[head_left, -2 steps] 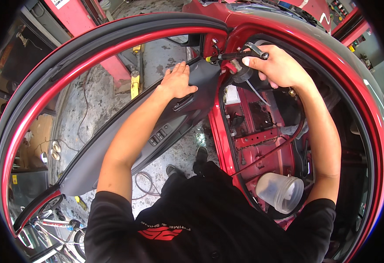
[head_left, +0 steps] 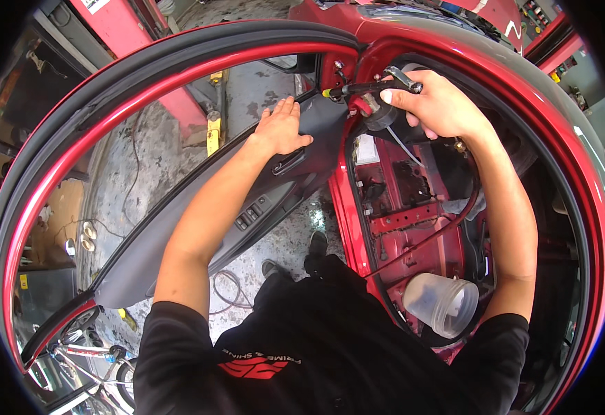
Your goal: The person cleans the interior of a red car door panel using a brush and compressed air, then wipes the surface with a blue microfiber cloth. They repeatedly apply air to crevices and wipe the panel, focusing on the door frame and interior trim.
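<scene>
My right hand [head_left: 435, 104] is closed around the grip of a spray gun [head_left: 358, 88] with a black barrel, a yellow tip and a metal lever. Its tip points left, close to the door's hinge side. Beneath the gun are a round black cap [head_left: 380, 116] and a thin whitish tube [head_left: 405, 146] hanging down. A dark red hose [head_left: 430, 238] hangs below my wrist from a brass-coloured fitting [head_left: 460, 146]. Palm down and fingers stretched out, my left hand [head_left: 283, 129] rests on the upper edge of the car's open door [head_left: 147, 266], above the inner handle.
A clear plastic jar [head_left: 448, 306] lies tilted on the bare red car floor [head_left: 410, 220], to my right. The red door frame [head_left: 349, 228] stands between me and the interior. Beyond the door are a yellow lift arm [head_left: 212, 131], a red post [head_left: 178, 109] and, lower left, a bicycle [head_left: 85, 366].
</scene>
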